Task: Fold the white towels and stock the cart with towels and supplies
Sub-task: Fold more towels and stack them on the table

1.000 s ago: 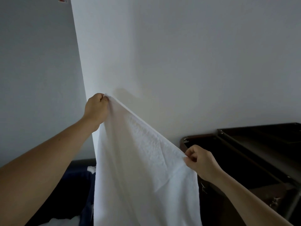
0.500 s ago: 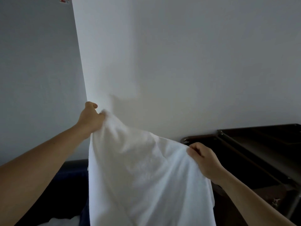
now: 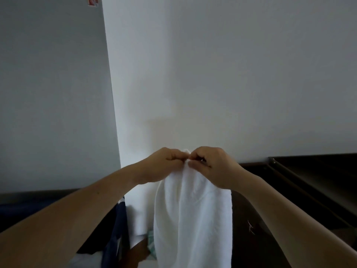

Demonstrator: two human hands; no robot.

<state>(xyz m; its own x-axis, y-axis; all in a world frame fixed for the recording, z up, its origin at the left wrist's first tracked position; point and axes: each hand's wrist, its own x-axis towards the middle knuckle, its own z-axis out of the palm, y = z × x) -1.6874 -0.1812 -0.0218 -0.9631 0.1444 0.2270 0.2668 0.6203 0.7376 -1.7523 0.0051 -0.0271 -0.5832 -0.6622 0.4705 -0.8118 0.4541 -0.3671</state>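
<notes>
A white towel [image 3: 193, 215] hangs doubled over in front of the wall, its lower end running out of the bottom of the frame. My left hand [image 3: 160, 165] and my right hand [image 3: 214, 167] meet at its top, knuckles almost touching. Each hand pinches an upper corner of the towel, and the two corners are held together between them. The dark cart [image 3: 313, 182] stands to the right, its top shelf edge level with my hands.
A white wall corner [image 3: 114, 113] rises behind the towel. Dark blue fabric [image 3: 117, 229] and more white cloth [image 3: 85, 260] lie low on the left. A small greenish item [image 3: 151, 242] peeks out beside the towel's left edge.
My hands were spread apart with the towel stretched between them. They have come together in the middle, bringing the two top corners into contact so the towel hangs folded in half.
</notes>
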